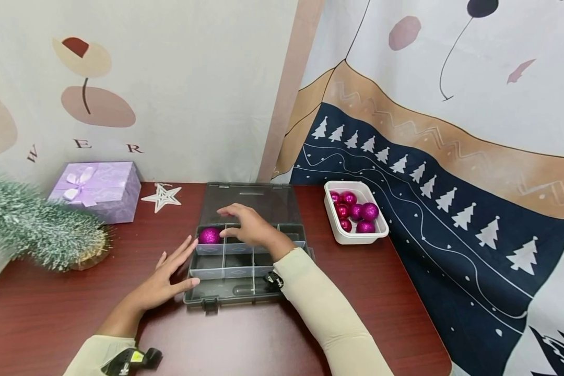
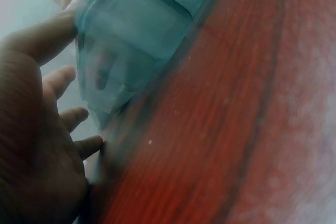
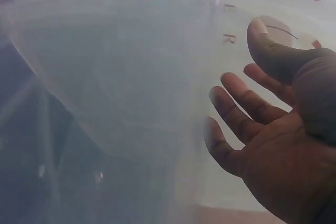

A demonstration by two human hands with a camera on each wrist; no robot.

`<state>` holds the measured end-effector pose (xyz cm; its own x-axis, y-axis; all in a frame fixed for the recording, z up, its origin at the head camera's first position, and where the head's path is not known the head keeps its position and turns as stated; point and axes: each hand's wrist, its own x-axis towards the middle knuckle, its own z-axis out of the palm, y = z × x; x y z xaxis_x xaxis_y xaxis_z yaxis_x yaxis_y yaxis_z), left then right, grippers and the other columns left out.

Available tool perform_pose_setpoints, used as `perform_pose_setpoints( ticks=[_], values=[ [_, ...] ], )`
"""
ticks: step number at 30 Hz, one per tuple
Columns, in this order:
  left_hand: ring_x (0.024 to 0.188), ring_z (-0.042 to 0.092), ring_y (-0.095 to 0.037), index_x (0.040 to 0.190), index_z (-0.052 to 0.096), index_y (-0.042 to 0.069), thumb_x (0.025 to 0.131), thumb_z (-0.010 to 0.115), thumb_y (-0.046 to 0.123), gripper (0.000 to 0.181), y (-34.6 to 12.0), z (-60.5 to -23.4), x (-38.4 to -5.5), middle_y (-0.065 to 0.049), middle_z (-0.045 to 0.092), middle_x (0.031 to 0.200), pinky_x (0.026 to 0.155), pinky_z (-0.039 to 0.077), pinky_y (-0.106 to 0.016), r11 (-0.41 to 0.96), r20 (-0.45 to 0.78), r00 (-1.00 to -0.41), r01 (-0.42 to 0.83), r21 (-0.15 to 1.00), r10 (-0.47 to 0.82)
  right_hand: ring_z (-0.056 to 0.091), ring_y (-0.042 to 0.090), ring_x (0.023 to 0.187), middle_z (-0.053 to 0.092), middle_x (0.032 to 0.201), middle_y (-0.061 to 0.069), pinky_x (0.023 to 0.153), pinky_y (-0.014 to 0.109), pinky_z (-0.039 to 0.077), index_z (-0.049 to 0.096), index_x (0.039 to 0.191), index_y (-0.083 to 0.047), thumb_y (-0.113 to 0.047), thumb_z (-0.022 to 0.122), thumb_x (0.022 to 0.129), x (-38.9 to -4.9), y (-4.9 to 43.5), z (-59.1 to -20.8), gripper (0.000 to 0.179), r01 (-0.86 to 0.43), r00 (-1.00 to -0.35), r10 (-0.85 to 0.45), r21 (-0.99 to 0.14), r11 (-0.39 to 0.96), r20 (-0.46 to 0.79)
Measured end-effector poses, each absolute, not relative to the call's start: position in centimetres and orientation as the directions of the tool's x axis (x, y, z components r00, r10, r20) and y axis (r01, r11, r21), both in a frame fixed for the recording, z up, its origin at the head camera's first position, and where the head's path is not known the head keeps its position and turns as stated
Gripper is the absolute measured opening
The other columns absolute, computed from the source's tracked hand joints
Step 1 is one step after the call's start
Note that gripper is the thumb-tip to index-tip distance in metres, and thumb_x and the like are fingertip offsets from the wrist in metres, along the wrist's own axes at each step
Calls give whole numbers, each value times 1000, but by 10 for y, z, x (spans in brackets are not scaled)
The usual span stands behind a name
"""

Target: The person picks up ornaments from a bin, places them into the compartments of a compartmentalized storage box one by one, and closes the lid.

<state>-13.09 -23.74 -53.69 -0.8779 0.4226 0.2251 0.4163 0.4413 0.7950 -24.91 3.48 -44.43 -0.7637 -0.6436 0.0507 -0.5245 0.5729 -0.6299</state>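
Grey box (image 1: 216, 286) | left fingers (image 1: 180, 256) spread alongside | right fingers (image 1: 235, 210) above it, apparently parted

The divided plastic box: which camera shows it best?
The head view: it shows the box from above, with its compartments, open lid and magenta ball, though the right arm covers part. The left wrist view shows only a hazy portion beside the left hand; the right wrist view shows blurred translucent plastic, probably part of it.
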Motion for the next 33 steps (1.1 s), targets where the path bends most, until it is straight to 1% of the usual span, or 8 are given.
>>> perform_pose_setpoints(
  ticks=[7, 11, 14, 18, 23, 26, 29, 33],
  values=[
    [156, 8, 20, 174, 29, 17, 95, 80, 18, 94, -238, -537, -130, -31, 15, 180, 120, -12, -91, 438, 226, -878, 415, 797, 422, 64, 29, 136, 69, 144, 14, 114, 50, 56, 63, 150, -7, -15, 82, 99, -254, 59, -435, 55, -501, -791, -594, -713, 491, 147],
    [156, 8, 21, 174, 29, 15, 95, 80, 18, 94, -238, -538, -129, -31, 15, 180, 120, -13, -90, 441, 228, -878, 417, 795, 420, 65, 29, 132, 71, 140, 16, 107, 44, 59, 64, 149, -6, -13, 82, 99, -255, 77, -430, 53, -477, -814, -551, -754, 452, 184],
    [155, 7, 23, 174, 28, 12, 97, 78, 20, 93, -238, -541, -130, -33, 14, 180, 120, -14, -89, 443, 225, -881, 413, 796, 417, 66, 32, 131, 71, 139, 18, 104, 40, 60, 64, 148, -4, -11, 81, 99, -255, 91, -426, 53, -461, -826, -526, -782, 420, 205],
    [154, 7, 24, 174, 27, 13, 98, 78, 21, 92, -238, -542, -131, -32, 13, 180, 121, -15, -88, 446, 220, -883, 408, 797, 415, 66, 38, 130, 71, 138, 22, 103, 42, 61, 64, 147, 0, -7, 81, 98, -252, 113, -421, 51, -437, -848, -475, -816, 379, 233],
    [159, 10, 13, 175, 28, 16, 97, 79, 20, 93, -237, -540, -131, -30, 14, 181, 122, -14, -88, 440, 227, -881, 413, 798, 415, 66, 45, 131, 72, 137, 25, 101, 43, 60, 63, 146, 1, -4, 79, 99, -245, 141, -419, 50, -405, -878, -401, -851, 334, 260],
    [161, 11, 7, 174, 29, 16, 96, 79, 19, 93, -238, -539, -130, -29, 15, 181, 122, -13, -88, 438, 232, -882, 414, 798, 411, 66, 43, 132, 71, 138, 24, 101, 39, 59, 63, 146, 1, -5, 77, 100, -240, 156, -422, 48, -386, -894, -367, -858, 338, 257],
    [161, 11, 9, 174, 29, 17, 96, 80, 19, 94, -238, -538, -130, -29, 15, 181, 122, -12, -89, 441, 229, -881, 415, 796, 414, 67, 42, 133, 72, 138, 24, 101, 35, 58, 64, 145, 0, -6, 77, 101, -235, 171, -427, 46, -375, -907, -334, -856, 357, 258],
    [157, 10, 17, 174, 29, 17, 95, 80, 19, 94, -238, -538, -130, -29, 16, 181, 122, -12, -89, 442, 229, -881, 415, 795, 414, 67, 42, 133, 72, 138, 24, 102, 29, 57, 64, 145, 0, -8, 75, 103, -232, 192, -431, 45, -348, -926, -274, -869, 351, 260]
  ],
)
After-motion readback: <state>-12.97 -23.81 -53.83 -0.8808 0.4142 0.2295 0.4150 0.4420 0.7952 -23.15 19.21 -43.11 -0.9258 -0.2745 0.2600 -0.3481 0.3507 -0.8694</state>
